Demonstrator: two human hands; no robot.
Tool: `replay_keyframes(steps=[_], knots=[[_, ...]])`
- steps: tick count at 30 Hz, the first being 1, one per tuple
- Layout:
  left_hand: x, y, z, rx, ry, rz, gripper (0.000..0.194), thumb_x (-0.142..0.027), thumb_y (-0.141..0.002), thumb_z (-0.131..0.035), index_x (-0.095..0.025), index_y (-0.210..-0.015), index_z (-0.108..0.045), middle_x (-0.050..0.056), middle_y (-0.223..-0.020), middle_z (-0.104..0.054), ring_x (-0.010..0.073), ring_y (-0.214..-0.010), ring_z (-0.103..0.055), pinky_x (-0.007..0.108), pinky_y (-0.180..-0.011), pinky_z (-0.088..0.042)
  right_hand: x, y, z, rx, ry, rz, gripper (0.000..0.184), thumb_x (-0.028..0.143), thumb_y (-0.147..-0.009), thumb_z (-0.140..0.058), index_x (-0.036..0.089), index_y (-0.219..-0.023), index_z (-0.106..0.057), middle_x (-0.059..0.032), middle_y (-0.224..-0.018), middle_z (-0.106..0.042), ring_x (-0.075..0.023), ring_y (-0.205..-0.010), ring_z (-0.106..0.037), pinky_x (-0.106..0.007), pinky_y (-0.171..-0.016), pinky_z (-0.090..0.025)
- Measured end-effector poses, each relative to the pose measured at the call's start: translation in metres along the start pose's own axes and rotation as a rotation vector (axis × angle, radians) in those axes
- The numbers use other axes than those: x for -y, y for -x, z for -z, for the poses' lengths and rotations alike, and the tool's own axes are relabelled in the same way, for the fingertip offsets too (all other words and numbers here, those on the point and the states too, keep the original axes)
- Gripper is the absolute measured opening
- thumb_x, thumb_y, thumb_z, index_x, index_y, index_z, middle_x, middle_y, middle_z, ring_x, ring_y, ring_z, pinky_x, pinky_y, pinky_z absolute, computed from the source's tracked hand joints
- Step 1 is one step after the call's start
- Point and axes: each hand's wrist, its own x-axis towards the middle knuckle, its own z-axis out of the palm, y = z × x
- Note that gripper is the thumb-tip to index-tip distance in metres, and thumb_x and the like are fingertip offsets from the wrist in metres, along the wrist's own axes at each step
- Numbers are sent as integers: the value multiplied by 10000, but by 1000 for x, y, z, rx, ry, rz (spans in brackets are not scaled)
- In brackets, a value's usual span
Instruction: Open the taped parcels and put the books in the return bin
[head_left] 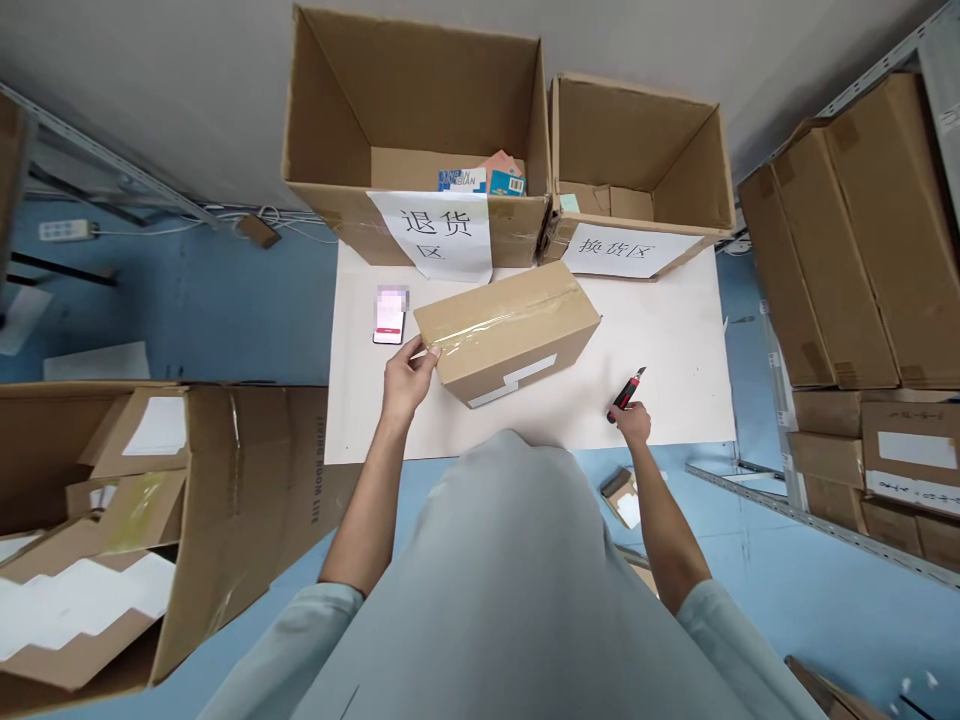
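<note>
A taped cardboard box (pixel 510 325) lies at a slant on the white tabletop, with clear tape along its upper face and white labels on its near side. My left hand (pixel 409 375) grips its left end, the thumb at the corner by the tape. Out to the right, my right hand (pixel 631 422) is closed around the rear of a black and red utility knife (pixel 625 394). The knife points up and to the right, apart from the box. A phone (pixel 390 318) with a lit screen rests left of the box.
Two large open cartons stand along the back: the left carton (pixel 330 215) holds several small packages, and the right carton (pixel 637 205) bears a paper sign. A big carton (pixel 255 470) of used boxes is at floor left. Shelving with stacked boxes (pixel 862 240) lines the right.
</note>
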Motion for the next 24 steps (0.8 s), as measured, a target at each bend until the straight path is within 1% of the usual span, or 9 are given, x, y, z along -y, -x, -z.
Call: replay_keyframes(steps=[4, 8, 11, 13, 15, 17, 19, 21, 24], knots=[[6, 19, -7, 1, 19, -1, 659, -587, -922, -827, -166, -1425, -765, 160, -1501, -775, 337, -1238, -810, 473, -1099, -660, -6, -15, -10, 90, 65, -170, 359, 268, -785, -854, 145, -1099, -730, -225, -1039, -819, -362, -1024, -810, -463, -898, -617], [19, 40, -16, -25, 78, -5, 795, -657, -873, -887, -166, -1481, -735, 173, -1517, -764, 377, -1351, -765, 493, -1143, -648, -8, -27, -10, 135, 53, -180, 386, 259, -835, -809, 142, -1194, -729, -272, -1209, -792, -412, -1178, -793, -527, -1035, -605], [33, 52, -24, -98, 156, 7, 790, -641, -892, -895, -178, -1508, -723, 182, -1593, -713, 389, -1458, -706, 504, -1229, -598, -3, -40, -5, 135, -4, -84, 527, 297, -895, -744, 126, -1389, -675, -305, -1464, -705, -415, -1355, -730, -542, -1163, -558], [46, 59, -28, -174, 244, 61, 702, -619, -985, -799, -195, -1535, -702, 177, -1642, -677, 371, -1510, -673, 514, -1276, -562, 3, -51, -2, 155, -62, 22, 638, 337, -927, -719, 149, -1526, -610, -252, -1582, -664, -363, -1417, -700, -501, -1231, -525], [61, 64, -31, -220, 297, 136, 599, -538, -1032, -719, -206, -1531, -698, 169, -1655, -667, 354, -1541, -651, 524, -1295, -542, 13, -61, -3, 212, -163, 144, 743, 375, -924, -726, 178, -1620, -554, -197, -1622, -661, -313, -1382, -722, -460, -1239, -530], [76, 69, -35, -190, 244, 225, 543, -386, -959, -758, -205, -1470, -728, 165, -1628, -690, 357, -1543, -646, 539, -1307, -524, 24, -68, -7, 304, -333, 264, 847, 414, -883, -760, 186, -1665, -526, -199, -1652, -642, -310, -1333, -746, -477, -1216, -558], [88, 73, -41, -118, 144, 310, 557, -225, -814, -818, -190, -1368, -770, 174, -1553, -739, 390, -1514, -664, 575, -1304, -515, 37, -71, -13, 395, -505, 360, 886, 456, -829, -795, 201, -1645, -564, -209, -1677, -621, -342, -1357, -730, -533, -1205, -569], [95, 76, -48, -64, 97, 366, 569, -134, -716, -825, -182, -1282, -788, 180, -1441, -795, 427, -1481, -683, 613, -1270, -532, 51, -70, -19, 448, -590, 413, 823, 495, -785, -815, 236, -1550, -659, -181, -1669, -638, -372, -1426, -686, -578, -1219, -554], [99, 78, -54, -53, 84, 371, 493, -114, -688, -795, -185, -1175, -801, 167, -1329, -834, 439, -1480, -679, 618, -1241, -548, 66, -62, -23, 467, -631, 444, 651, 500, -770, -800, 254, -1372, -774, -138, -1578, -718, -392, -1487, -642, -604, -1256, -517]])
